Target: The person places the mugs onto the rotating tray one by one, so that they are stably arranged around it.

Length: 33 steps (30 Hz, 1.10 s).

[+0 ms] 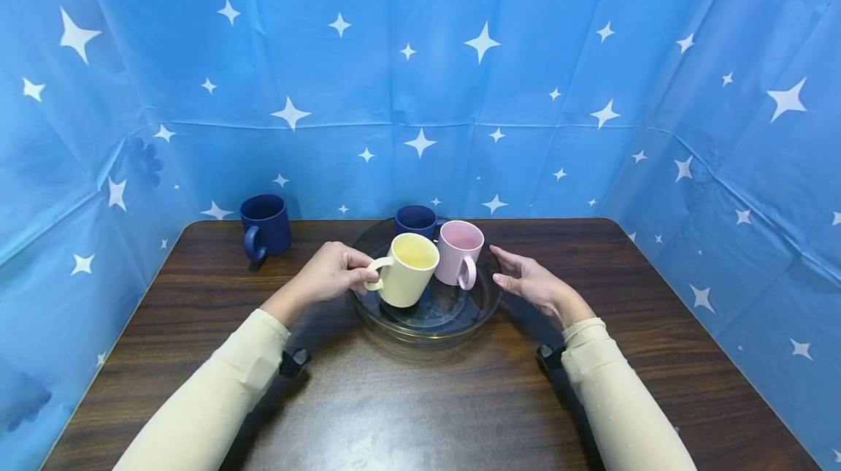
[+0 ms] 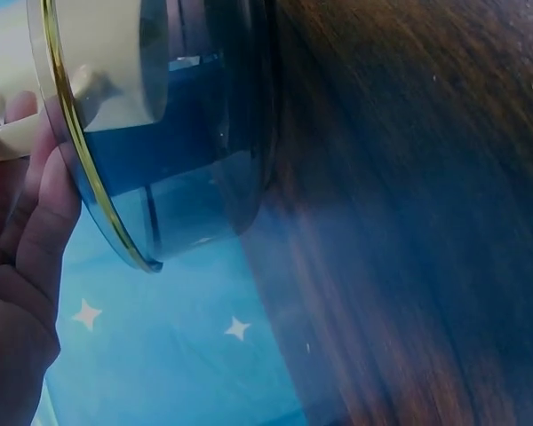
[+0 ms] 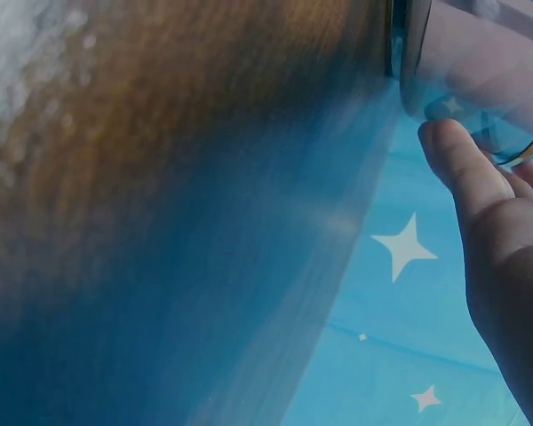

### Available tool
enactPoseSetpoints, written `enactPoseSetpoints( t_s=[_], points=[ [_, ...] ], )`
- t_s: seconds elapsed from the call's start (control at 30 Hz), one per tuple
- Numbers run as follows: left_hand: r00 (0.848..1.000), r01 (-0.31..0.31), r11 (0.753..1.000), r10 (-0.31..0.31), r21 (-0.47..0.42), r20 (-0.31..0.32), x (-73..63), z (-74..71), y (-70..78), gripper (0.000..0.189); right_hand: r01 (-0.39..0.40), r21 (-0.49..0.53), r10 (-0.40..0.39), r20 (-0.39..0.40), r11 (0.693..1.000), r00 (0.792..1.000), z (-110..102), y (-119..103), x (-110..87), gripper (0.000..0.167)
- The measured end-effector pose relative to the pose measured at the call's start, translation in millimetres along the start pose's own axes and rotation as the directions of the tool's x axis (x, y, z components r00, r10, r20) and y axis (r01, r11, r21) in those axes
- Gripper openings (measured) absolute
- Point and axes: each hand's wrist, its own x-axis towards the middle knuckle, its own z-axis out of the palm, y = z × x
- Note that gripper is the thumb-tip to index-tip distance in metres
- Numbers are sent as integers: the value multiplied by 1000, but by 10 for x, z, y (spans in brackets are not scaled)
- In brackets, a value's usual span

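Note:
My left hand (image 1: 338, 272) pinches the handle of a pale yellow mug (image 1: 409, 277), which leans a little over the front left of a clear glass bowl (image 1: 427, 336). Through the bowl's wall, the left wrist view shows the lower part of the yellow mug (image 2: 124, 62) inside the gold rim. A pink mug (image 1: 453, 266) stands in the bowl on the right, its handle facing front. Behind them is a dark blue mug (image 1: 415, 219), partly hidden by the yellow one. At the bowl's right side, my right hand (image 1: 534, 283) has its fingers extended, fingertips close to the glass.
Another dark blue mug (image 1: 268, 226) stands at the back left of the brown wooden table (image 1: 407, 405), handle toward the front. A blue curtain with white stars (image 1: 447, 91) hangs around the table's back and sides.

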Motion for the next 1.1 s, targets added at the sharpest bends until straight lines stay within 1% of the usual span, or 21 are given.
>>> enactPoseSetpoints(
  t_s=[0.33,0.4,0.7,0.83,0.93,1.1],
  points=[
    [999,-23,995,20,97,33,41,-19,21,11,-6,2,6,-3,1000,1000,4,-27,-11,67],
    [999,-20,993,16,114,37,53,-18,24,11,-8,1,8,-4,1000,1000,7,-30,-10,66],
    [998,15,994,-22,109,63,75,-32,61,10,-26,-11,26,-17,1000,1000,23,-49,-19,65],
    [997,-4,994,-5,113,79,86,-40,52,11,-30,-22,30,-16,999,999,27,-54,-21,65],
    [996,-40,985,25,171,86,98,-45,29,10,-27,-33,26,-12,999,1000,26,-60,-21,65],
    [994,-85,949,61,303,88,120,-36,-15,11,-26,-54,26,-13,998,1000,25,-65,-19,65]
  ],
)
